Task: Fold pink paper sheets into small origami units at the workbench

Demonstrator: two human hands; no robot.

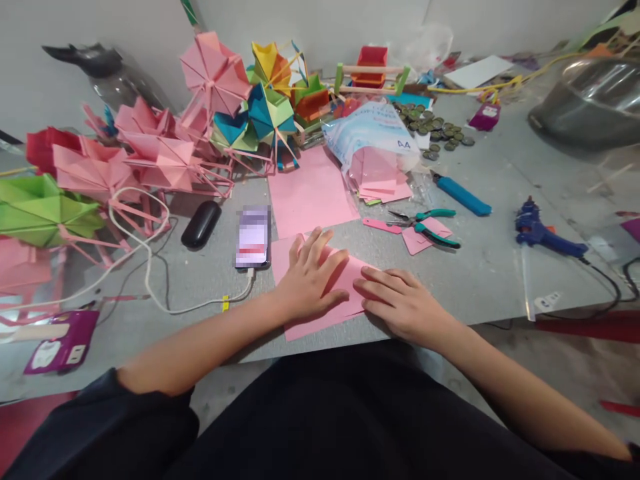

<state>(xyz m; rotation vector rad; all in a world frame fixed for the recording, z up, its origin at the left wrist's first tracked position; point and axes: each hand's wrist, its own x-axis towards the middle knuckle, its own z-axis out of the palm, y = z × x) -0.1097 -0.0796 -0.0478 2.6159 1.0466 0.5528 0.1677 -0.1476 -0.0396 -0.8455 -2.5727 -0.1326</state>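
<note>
A pink paper sheet (305, 323) lies near the table's front edge, its right part folded over. My left hand (313, 277) rests on it with fingers spread. At the sheet's right edge, my right hand (395, 297) lies with its fingers stretched out over the fold. A second pink sheet (313, 193) lies flat just behind. To the left of the sheets is a phone (253, 237) with a white cable plugged in. Green-handled pliers (425, 223) lie on small pink paper pieces behind my right hand.
Folded paper models (167, 160) crowd the back left, beside a black case (201, 225). A plastic bag of paper (373, 137) and coins (440, 130) stand behind. On the right are a blue cutter (463, 195), a glue gun (545, 230) and a pot (585, 100).
</note>
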